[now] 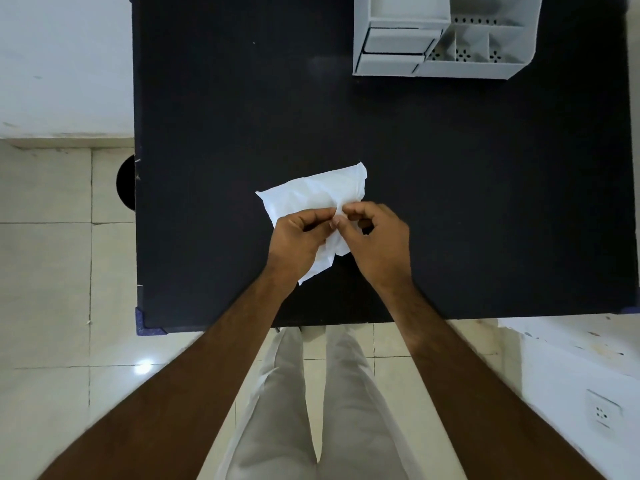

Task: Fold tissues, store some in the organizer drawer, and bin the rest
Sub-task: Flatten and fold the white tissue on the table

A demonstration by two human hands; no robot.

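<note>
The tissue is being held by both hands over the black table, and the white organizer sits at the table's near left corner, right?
Not quite. In the head view, both the left hand and right hand do hold the tissue over the black table, but the white organizer sits at the far right corner.

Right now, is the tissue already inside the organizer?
No, both the left hand and right hand pinch the tissue mid-table, apart from the organizer.

Your forearms are bare, with no sleeves, watch or rings showing on your left hand [300, 233] or right hand [375, 233]. At 6 o'clock, you wear light beige trousers [311, 410].
</note>
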